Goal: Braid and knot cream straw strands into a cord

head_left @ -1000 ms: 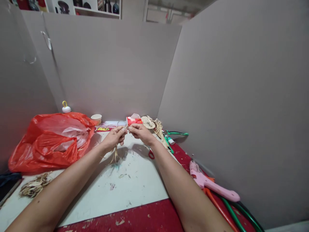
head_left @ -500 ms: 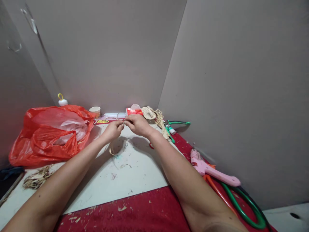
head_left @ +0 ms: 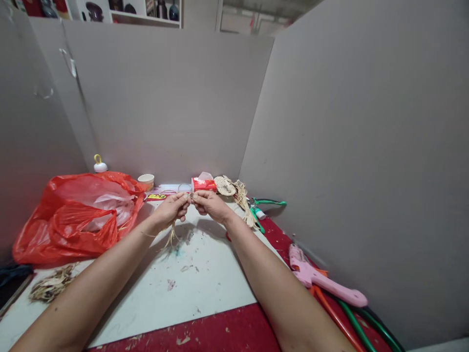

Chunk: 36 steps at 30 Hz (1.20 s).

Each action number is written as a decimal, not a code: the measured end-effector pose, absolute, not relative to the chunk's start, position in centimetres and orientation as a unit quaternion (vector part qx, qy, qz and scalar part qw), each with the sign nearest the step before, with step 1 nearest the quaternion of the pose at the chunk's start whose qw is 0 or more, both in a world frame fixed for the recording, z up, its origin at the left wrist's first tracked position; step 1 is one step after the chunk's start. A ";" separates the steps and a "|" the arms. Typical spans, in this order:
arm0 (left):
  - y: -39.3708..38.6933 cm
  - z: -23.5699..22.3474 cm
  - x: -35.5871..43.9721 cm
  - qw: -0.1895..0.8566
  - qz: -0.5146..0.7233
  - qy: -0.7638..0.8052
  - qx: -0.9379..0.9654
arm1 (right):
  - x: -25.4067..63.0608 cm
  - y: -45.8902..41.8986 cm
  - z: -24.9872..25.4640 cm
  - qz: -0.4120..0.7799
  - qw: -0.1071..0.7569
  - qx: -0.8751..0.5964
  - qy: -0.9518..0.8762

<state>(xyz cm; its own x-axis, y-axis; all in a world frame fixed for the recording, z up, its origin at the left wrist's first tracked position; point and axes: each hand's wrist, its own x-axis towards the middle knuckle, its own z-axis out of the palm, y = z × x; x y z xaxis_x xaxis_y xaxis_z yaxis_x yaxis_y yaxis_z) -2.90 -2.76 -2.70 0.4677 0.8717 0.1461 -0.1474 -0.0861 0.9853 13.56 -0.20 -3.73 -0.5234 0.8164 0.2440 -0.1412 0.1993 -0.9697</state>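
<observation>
Over the white board (head_left: 205,274), my left hand (head_left: 172,208) and my right hand (head_left: 211,204) meet fingertip to fingertip. Both are closed in a pinch on a thin strand of dried plant fibre, mostly hidden by the fingers. Pale loose ends of the fibre strand (head_left: 171,238) hang below my left hand. Just behind the hands lie a red tissue pack (head_left: 203,184), a round woven fibre piece (head_left: 224,186) and a bundle of pale dried strips (head_left: 242,195).
A red plastic bag (head_left: 78,215) fills the left side, with a heap of dried fibre (head_left: 53,283) before it. A paper cup (head_left: 146,181) stands behind. Green-handled pliers (head_left: 269,201) and a pink glue gun (head_left: 326,281) lie at the right. Grey panels (head_left: 176,98) enclose the back and right.
The view has tilted up, showing shelves above the panel. My hands remain together; the left has turned so more of its fingers show, and more fibre ends hang below it.
</observation>
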 end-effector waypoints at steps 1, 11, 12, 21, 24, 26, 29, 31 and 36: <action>-2.7 -2.9 -2.7 0.594 0.434 0.308 0.603 | 13.5 -0.2 -3.7 0.570 0.413 -0.262 -0.660; -2.3 -3.8 -2.4 0.438 0.509 0.411 0.616 | 12.4 -0.2 -3.6 0.233 0.497 -0.319 -0.772; -2.2 -3.8 -2.5 0.417 0.517 0.420 0.618 | 12.3 -0.1 -3.6 0.232 0.500 -0.322 -0.770; -1.9 -4.2 -2.3 0.378 0.568 0.448 0.578 | 10.9 -0.4 -3.7 0.361 0.504 -0.385 -0.684; -2.0 -4.1 -2.2 0.364 0.575 0.444 0.582 | 10.4 -0.7 -3.8 0.436 0.494 -0.393 -0.642; -2.1 -3.9 -2.3 0.366 0.574 0.448 0.579 | 10.3 -0.9 -3.8 0.476 0.499 -0.378 -0.618; -2.1 -3.8 -2.4 0.391 0.571 0.454 0.562 | 10.5 -0.9 -3.8 0.546 0.497 -0.357 -0.572; -2.0 -3.8 -2.4 0.419 0.567 0.448 0.550 | 10.8 -0.9 -3.7 0.586 0.485 -0.353 -0.545; -2.1 -4.1 -2.2 0.423 0.576 0.431 0.551 | 11.4 -0.9 -3.3 0.617 0.448 -0.351 -0.544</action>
<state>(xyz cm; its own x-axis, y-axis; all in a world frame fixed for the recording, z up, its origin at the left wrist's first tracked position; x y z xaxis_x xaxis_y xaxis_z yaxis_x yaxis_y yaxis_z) -2.20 -2.07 -4.05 -0.0362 0.9620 0.2705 -0.0124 -0.2711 0.9625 11.42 -0.91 -3.30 -0.3527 0.9342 0.0544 -0.1699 -0.0067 -0.9854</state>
